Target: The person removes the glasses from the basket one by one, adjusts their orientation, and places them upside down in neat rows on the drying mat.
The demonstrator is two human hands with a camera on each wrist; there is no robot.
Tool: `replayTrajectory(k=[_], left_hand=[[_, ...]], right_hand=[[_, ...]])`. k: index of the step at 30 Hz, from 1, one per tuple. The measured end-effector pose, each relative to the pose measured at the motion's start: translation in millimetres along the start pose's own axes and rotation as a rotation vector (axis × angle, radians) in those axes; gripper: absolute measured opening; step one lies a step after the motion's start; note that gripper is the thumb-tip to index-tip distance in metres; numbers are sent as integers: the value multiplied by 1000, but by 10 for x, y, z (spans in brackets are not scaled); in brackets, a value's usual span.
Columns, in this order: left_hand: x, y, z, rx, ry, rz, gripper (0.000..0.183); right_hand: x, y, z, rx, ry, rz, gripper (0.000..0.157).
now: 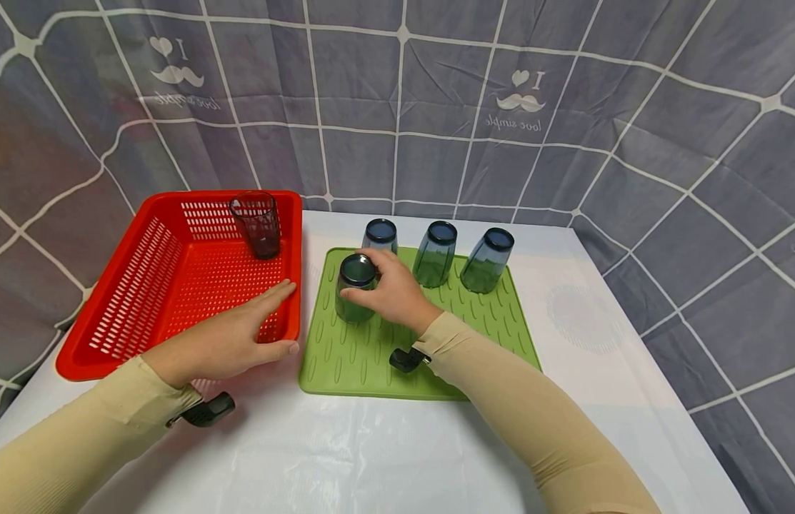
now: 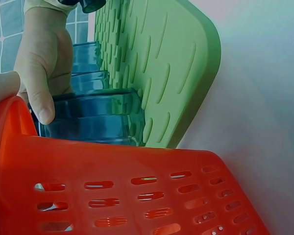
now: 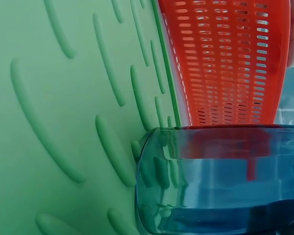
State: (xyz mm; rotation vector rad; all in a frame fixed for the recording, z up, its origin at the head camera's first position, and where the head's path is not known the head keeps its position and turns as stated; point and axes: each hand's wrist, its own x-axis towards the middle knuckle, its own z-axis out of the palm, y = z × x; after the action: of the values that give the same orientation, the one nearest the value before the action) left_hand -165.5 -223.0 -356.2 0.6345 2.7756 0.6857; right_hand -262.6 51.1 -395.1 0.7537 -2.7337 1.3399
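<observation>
My right hand (image 1: 400,291) grips a blue-tinted drinking glass (image 1: 353,305) near its top, thumb on the near side and fingers round the back. The glass stands bottom up at the left part of the green ribbed mat (image 1: 358,375); in the right wrist view the lower end of the glass (image 3: 201,181) meets the mat. My left hand (image 1: 226,343) lies at the right rim of the red plastic basket (image 1: 293,246), fingers stretched out and thumb apart. Inside the basket, another glass (image 1: 262,232) leans in the far right corner.
Three more upturned glasses stand in a row at the back of the mat: a left one (image 1: 381,232) partly behind my right hand, a middle one (image 1: 436,257) and a right one (image 1: 488,260). A grey checked curtain (image 1: 455,93) hangs behind the white table (image 1: 294,457).
</observation>
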Motion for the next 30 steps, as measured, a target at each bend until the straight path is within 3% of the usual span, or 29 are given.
replayTrajectory(k=[18,30], left_hand=[[3,-32,36,-10,13,5,99],[-5,-13,42,-28,21,1,99]], right_hand=[[20,30,52,-5,-55,100,79],[35,48,42,19,-79,96,77]])
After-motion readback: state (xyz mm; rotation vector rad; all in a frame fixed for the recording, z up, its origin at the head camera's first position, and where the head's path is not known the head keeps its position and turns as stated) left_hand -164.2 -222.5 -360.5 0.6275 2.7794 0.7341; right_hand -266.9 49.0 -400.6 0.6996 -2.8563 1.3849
